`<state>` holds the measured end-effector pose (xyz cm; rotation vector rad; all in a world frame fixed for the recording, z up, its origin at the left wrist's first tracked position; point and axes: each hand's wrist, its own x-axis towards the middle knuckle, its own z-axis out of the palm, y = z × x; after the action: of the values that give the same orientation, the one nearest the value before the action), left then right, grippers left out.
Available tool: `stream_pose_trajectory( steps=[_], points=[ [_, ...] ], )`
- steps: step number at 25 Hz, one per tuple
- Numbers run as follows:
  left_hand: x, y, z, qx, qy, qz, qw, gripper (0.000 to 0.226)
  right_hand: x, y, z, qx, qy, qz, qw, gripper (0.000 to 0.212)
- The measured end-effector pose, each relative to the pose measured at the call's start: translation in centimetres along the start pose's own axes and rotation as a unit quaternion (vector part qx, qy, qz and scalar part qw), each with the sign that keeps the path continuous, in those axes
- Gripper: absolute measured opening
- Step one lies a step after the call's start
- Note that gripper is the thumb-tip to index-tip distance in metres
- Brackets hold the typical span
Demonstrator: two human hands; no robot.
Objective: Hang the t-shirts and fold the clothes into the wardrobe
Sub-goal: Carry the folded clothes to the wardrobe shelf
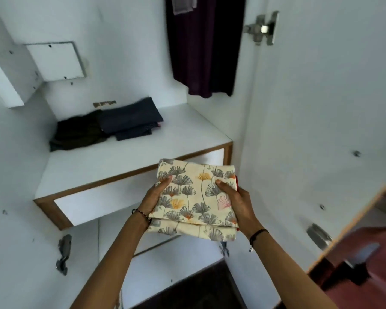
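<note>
Both hands, left [154,197] and right [236,202], gripped the folded cream floral-print cloth [195,197] by its edges, before the white wardrobe shelf [176,134]; fingers underneath hidden. Red edge behind cloth, unidentifiable.

shelf [187,130] right clear, folded clothes [107,126] left
</note>
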<state>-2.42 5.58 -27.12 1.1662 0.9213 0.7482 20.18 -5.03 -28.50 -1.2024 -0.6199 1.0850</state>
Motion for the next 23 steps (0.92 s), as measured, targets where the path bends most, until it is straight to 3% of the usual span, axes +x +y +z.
stream_pose_trajectory(
  steps=[3,5,9,13,18,23],
  points=[
    [4.4,2.9,-1.8,0.013,0.05,0.055,0.997,0.073,6.5,-1.8,2.7,-0.018,-0.038,-0.018,0.999,0.02],
    [7.4,4.9,-3.1,0.021,0.081,0.076,0.994,0.088,10.6,-2.8,4.6,-0.026,-0.073,-0.024,0.997,0.021],
    [12.2,7.1,-5.6,-0.016,0.121,0.063,0.991,0.061,17.7,-3.5,7.2,-0.033,-0.106,-0.025,0.993,0.04],
    [17.0,9.1,-6.7,-0.004,0.172,0.055,0.984,0.02,23.6,-4.6,8.8,-0.128,-0.101,-0.037,0.986,0.038],
    [23.3,10.7,-8.0,0.026,0.143,-0.007,0.989,0.022,28.5,-6.2,8.9,-0.211,-0.077,-0.039,0.974,0.03],
    [29.8,14.1,-8.4,0.074,0.085,-0.018,0.993,0.029,33.2,-6.5,10.1,-0.16,-0.027,-0.017,0.987,0.052]
  ],
)
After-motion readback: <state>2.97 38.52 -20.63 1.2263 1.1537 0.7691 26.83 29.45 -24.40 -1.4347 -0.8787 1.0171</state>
